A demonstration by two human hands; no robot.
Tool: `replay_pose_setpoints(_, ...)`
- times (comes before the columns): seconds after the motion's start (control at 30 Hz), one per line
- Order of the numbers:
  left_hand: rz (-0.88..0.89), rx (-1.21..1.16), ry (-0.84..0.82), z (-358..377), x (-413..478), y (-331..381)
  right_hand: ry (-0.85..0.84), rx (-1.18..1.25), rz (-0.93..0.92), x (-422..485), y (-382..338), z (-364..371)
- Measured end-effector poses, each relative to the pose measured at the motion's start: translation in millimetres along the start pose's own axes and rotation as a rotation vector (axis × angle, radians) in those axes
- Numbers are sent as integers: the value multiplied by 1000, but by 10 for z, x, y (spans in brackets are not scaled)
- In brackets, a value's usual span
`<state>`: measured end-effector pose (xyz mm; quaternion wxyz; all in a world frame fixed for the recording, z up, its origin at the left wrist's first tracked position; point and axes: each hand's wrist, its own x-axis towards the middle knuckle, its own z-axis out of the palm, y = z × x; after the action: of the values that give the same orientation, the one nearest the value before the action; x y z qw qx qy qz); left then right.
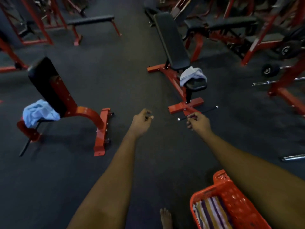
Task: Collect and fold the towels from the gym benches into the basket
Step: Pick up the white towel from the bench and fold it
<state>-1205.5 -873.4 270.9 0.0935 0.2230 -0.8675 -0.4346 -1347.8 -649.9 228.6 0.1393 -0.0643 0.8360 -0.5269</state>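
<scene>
One striped towel (211, 212) already lies folded in the red basket (234, 195), which sits well behind the fingers, beside the right forearm, so the job looks partly done. Two towels are left: a pale grey towel (192, 76) bunched on the seat of the incline bench (171, 40), ahead of the right fingers, and a light blue towel (39, 113) heaped on the other bench (54, 86), well off to the left of the left fingers. The left hand (142, 120) and right hand (198, 123) reach forward with fingers loosely curled, holding nothing and touching neither towel.
</scene>
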Motion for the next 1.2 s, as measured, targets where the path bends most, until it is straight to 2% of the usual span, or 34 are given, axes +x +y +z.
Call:
replay_pose_setpoints(0.1, 45, 15, -40, -96, 642, -17, 49, 17, 10, 550, -121, 152)
replay_pose_setpoints(0.27, 88, 58, -91, -163, 2227, -24, 132, 39, 57, 1901, -305, 336)
replay_pose_setpoints(0.43, 113, 59, -127, -216, 3716, 172, 195, 24, 57, 3103, -807, 382)
replay_pose_setpoints(0.67, 158, 57, -253, 13, 5649, 235, 261, -20, 146, 4614, -1153, 484)
replay_pose_setpoints(0.8, 199, 72, -342, 290, 6709, 193, 320, -42, 197, 5470, -1042, 556)
replay_pose_setpoints(0.87, 226, 115, -434, 434, 7230, 208, 375, -11, 290, 5844, -992, 605)
replay_pose_setpoints(1.07, 279, 196, -612, 924, 8452, 312, 364, 31, 481, 6673, -910, 610)
replay_pose_setpoints(1.2, 348, 245, -709, 1517, 9260, 505, 354, -15, 500, 7425, -557, 507)
